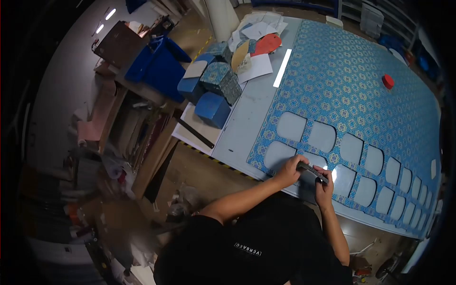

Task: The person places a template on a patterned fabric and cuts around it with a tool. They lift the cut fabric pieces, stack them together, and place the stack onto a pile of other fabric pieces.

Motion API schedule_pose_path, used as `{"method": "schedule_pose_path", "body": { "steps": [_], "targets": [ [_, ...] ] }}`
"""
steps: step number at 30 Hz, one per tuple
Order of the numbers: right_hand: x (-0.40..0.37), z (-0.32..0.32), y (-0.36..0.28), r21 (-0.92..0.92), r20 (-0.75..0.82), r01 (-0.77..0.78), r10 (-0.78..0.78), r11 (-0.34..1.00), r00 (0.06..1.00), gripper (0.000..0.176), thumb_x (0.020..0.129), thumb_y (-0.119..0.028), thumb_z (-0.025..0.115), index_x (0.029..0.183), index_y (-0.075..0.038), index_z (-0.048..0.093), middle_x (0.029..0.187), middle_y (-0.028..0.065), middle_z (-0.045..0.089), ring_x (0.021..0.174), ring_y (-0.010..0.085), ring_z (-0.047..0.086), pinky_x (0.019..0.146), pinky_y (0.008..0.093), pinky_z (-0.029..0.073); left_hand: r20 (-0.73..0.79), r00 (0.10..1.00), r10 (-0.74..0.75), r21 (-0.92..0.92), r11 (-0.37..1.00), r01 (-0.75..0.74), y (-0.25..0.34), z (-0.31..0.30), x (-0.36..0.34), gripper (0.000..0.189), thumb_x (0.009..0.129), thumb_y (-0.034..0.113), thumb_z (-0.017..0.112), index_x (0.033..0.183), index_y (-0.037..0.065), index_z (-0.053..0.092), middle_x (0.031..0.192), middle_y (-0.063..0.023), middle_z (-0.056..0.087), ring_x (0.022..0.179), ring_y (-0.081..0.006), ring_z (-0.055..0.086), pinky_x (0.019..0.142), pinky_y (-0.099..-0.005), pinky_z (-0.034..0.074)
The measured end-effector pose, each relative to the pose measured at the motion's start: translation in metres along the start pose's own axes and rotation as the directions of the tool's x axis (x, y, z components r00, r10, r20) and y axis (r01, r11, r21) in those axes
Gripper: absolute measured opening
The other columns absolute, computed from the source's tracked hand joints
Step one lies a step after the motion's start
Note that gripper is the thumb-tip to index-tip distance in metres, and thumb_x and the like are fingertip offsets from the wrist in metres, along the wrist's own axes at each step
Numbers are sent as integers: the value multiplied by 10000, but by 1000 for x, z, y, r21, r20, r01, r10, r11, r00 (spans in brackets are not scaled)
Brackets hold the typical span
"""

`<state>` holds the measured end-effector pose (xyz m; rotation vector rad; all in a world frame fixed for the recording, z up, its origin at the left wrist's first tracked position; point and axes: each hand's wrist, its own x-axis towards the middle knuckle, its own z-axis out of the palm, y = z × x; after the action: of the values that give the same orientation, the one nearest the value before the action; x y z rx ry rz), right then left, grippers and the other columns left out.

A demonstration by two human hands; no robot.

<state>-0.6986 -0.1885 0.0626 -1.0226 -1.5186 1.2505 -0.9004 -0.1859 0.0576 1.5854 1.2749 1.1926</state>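
My left hand (pixel 288 172) and my right hand (pixel 324 189) are raised over the near edge of a large table. Between them is a dark, narrow piece (pixel 313 172), seen nearly edge-on, perhaps a stack of thin layers. The fingers of my left hand close on one end and those of my right hand on the other. Under and beyond them lies a blue patterned fabric sheet (pixel 332 71) with two rows of rounded cut-out holes along its near side. Through the holes the pale table surface shows.
Left of the fabric stand several blue blocks (pixel 212 110), some patterned on their faces. Behind them lie loose papers (pixel 256 67) and a red rounded piece (pixel 268 43). A dark bar (pixel 195 133) rests near the table corner. A red round object (pixel 388 81) sits on the fabric.
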Motion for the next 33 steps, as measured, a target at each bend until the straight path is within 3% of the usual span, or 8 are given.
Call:
{"method": "schedule_pose_path", "body": {
  "steps": [6,10,12,18,22,24,28,33],
  "targets": [
    [-8,-2,31,70,17,-212,212,975,977,315,973,33,568,1286,7,548,1206,95,665,1089,163,634,955,309,497,18,994,-111,168,980,106,11,-14,7,287,935,142,694,1141,12,542,996,-226,672,960,-464,642,787,-473,511],
    [6,-2,-22,177,152,-368,344,913,927,314,981,-47,651,1280,22,584,1156,91,687,975,147,638,849,290,516,96,989,-110,51,993,106,31,-51,9,461,904,173,766,1274,-10,560,1023,-188,690,901,-207,658,807,-357,524],
    [11,-2,-20,-73,192,-430,436,900,879,285,984,-109,684,1234,11,619,1061,63,707,912,126,645,785,273,513,187,938,-291,-53,951,306,46,-65,8,442,921,131,747,1290,-23,558,1080,-138,703,941,-155,657,839,-313,529],
    [16,34,-22,107,192,-511,486,853,853,198,1008,-152,671,1140,-21,603,926,29,685,799,109,636,721,279,521,127,916,-379,-602,705,376,7,-76,-32,334,997,13,623,1317,-27,535,1184,-73,672,1077,-125,635,943,-298,527],
    [16,61,-12,229,379,-600,498,766,780,186,1041,-127,609,1143,26,588,941,75,693,810,128,665,744,282,538,-41,917,-396,-543,780,312,2,-132,-40,329,998,5,607,1318,-37,543,1173,-59,668,1056,-108,620,919,-264,508],
    [14,61,-10,128,275,-450,404,884,872,152,1056,-87,554,1134,41,584,949,97,691,796,144,675,750,286,547,-329,864,-382,-395,886,241,-2,-184,-29,363,1001,20,610,1352,-36,540,1192,-62,671,1051,-107,622,923,-257,506],
    [2,48,21,24,227,-406,390,914,892,137,1048,-58,534,1119,40,599,946,106,696,793,149,676,760,290,547,-548,752,-366,-347,918,194,13,-320,-2,374,1022,79,594,1380,-18,546,1147,-70,701,940,-102,659,785,-261,539],
    [-1,49,25,41,192,-401,387,915,902,140,1046,-74,552,1109,36,613,944,106,702,783,145,675,751,286,546,-553,724,-413,-280,910,306,-14,-427,23,376,1016,90,588,1376,-14,564,1086,-56,706,814,-113,645,700,-244,528]
  ]
}}
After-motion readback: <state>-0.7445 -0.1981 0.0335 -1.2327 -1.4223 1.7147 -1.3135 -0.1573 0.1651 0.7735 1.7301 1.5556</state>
